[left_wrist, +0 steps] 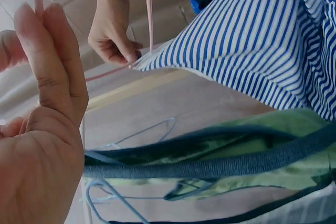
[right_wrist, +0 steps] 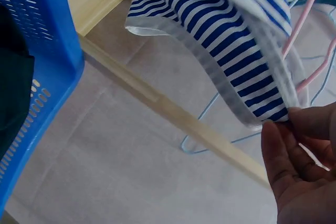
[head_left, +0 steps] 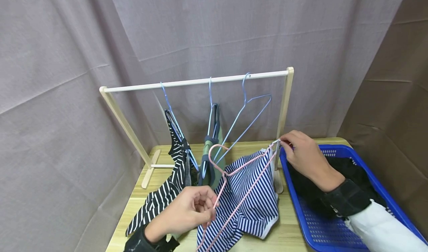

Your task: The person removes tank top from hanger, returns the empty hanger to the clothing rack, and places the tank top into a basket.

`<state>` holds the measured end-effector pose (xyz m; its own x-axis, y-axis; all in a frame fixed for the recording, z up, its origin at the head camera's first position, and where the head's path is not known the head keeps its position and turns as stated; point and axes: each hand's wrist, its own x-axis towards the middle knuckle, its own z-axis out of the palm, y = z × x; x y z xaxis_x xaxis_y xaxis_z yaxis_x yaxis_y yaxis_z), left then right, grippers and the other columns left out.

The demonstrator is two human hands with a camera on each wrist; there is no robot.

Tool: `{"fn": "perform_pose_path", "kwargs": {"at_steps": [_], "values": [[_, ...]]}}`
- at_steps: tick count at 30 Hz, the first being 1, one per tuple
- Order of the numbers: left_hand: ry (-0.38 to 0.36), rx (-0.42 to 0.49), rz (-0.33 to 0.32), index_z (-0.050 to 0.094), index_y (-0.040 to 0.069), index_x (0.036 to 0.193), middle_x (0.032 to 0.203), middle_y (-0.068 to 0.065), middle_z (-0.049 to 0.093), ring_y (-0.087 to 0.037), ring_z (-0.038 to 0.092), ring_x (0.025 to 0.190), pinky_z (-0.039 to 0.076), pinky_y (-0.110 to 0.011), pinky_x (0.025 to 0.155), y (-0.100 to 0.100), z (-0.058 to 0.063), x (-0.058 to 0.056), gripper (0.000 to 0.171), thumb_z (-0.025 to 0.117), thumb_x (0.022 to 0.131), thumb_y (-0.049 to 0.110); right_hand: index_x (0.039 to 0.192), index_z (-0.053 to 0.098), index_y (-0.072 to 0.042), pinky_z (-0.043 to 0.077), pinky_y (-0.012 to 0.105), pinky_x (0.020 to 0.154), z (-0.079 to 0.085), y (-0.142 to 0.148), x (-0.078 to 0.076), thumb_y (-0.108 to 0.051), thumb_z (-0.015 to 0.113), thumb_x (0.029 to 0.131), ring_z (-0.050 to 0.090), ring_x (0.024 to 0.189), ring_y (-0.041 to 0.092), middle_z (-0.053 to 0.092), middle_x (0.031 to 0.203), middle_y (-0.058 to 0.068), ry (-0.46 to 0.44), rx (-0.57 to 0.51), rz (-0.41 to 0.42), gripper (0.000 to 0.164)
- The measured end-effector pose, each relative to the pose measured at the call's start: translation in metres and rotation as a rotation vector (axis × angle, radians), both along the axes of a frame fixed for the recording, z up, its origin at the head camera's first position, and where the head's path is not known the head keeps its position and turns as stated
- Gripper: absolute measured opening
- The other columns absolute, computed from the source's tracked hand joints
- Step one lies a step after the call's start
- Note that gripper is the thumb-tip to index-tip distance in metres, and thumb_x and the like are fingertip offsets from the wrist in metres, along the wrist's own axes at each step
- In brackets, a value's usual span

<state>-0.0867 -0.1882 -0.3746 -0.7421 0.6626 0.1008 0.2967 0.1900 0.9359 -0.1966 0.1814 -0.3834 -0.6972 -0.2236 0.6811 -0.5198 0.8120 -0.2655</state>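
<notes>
My left hand [head_left: 192, 207] holds one arm of a pink clothes hanger [head_left: 224, 174] between thumb and fingers, the hook pointing up and away. A blue-and-white striped garment [head_left: 257, 207] with pale edging hangs beside and behind the hanger. My right hand [head_left: 305, 157] pinches this garment's edge at the hanger's far right end. In the right wrist view, thumb and fingertips squeeze a corner of the striped cloth [right_wrist: 226, 51], and the pink hanger [right_wrist: 307, 17] runs behind its edging. How far the hanger's end reaches into the cloth is hidden.
A wooden rack with a white rail [head_left: 194, 82] stands behind. From it hang a black-and-white striped garment [head_left: 167, 187], a green garment with dark trim [head_left: 208, 148] and a bare blue hanger [head_left: 259, 114]. At right, a blue basket [head_left: 297, 211] contains dark clothing [head_left: 337, 170].
</notes>
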Motion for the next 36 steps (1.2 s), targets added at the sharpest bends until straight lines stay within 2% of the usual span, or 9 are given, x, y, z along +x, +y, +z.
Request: {"fn": "perform_pose_path", "kwargs": {"at_steps": [7, 13, 19, 23, 27, 31, 36], "values": [[0.007, 0.009, 0.000, 0.064, -0.005, 0.101, 0.079, -0.031, 0.068, 0.000, 0.065, 0.063, 0.065, -0.034, 0.056, -0.005, 0.004, 0.002, 0.017, 0.058, 0.088, -0.014, 0.106, 0.074, 0.003, 0.062, 0.057, 0.072, -0.005, 0.013, 0.001, -0.003, 0.070, 0.099, 0.067, 0.079, 0.031, 0.072, 0.099, 0.021, -0.089, -0.080, -0.081, 0.010], [0.007, 0.025, 0.027, 0.063, -0.007, 0.104, 0.081, -0.033, 0.068, -0.001, 0.066, 0.064, 0.065, -0.034, 0.056, -0.004, 0.003, 0.000, 0.017, 0.058, 0.089, -0.014, 0.105, 0.074, 0.002, 0.061, 0.057, 0.072, -0.014, 0.012, 0.009, -0.006, 0.070, 0.099, 0.068, 0.078, 0.030, 0.073, 0.099, 0.021, -0.133, -0.069, -0.095, 0.010], [-0.018, 0.022, 0.094, 0.063, -0.009, 0.105, 0.084, -0.036, 0.069, -0.003, 0.067, 0.062, 0.065, -0.034, 0.057, -0.001, -0.002, -0.005, 0.017, 0.058, 0.089, -0.012, 0.099, 0.075, -0.004, 0.059, 0.045, 0.070, -0.033, -0.003, 0.025, -0.003, 0.075, 0.095, 0.067, 0.081, 0.021, 0.074, 0.095, 0.009, -0.120, 0.026, -0.028, 0.004], [-0.028, 0.027, 0.119, 0.063, -0.009, 0.105, 0.083, -0.036, 0.069, -0.004, 0.067, 0.062, 0.065, -0.032, 0.057, 0.002, -0.003, -0.008, 0.014, 0.061, 0.091, -0.009, 0.094, 0.076, -0.011, 0.057, 0.037, 0.068, -0.046, -0.018, 0.039, -0.004, 0.079, 0.092, 0.064, 0.079, 0.012, 0.070, 0.090, -0.001, -0.170, 0.109, 0.030, 0.008], [-0.028, 0.042, 0.117, 0.062, -0.009, 0.105, 0.083, -0.038, 0.068, -0.003, 0.067, 0.062, 0.065, -0.030, 0.058, 0.007, -0.004, -0.009, 0.013, 0.062, 0.093, -0.007, 0.089, 0.075, -0.018, 0.055, 0.030, 0.065, -0.058, -0.033, 0.051, -0.007, 0.082, 0.090, 0.061, 0.077, 0.006, 0.066, 0.086, -0.009, -0.251, 0.196, 0.075, 0.013], [-0.024, 0.048, 0.110, 0.062, -0.010, 0.107, 0.084, -0.039, 0.068, -0.003, 0.067, 0.063, 0.065, -0.030, 0.059, 0.011, -0.004, -0.010, 0.015, 0.061, 0.092, -0.008, 0.086, 0.074, -0.020, 0.055, 0.027, 0.065, -0.067, -0.043, 0.058, -0.005, 0.080, 0.090, 0.061, 0.075, 0.003, 0.066, 0.082, -0.011, -0.330, 0.246, 0.100, 0.016], [-0.020, 0.037, 0.110, 0.062, -0.012, 0.109, 0.086, -0.037, 0.070, -0.002, 0.067, 0.062, 0.065, -0.031, 0.058, 0.014, -0.004, -0.011, 0.017, 0.060, 0.093, -0.008, 0.086, 0.074, -0.020, 0.055, 0.027, 0.066, -0.073, -0.046, 0.061, -0.006, 0.082, 0.088, 0.061, 0.076, 0.003, 0.066, 0.082, -0.012, -0.351, 0.276, 0.116, 0.017]]}}
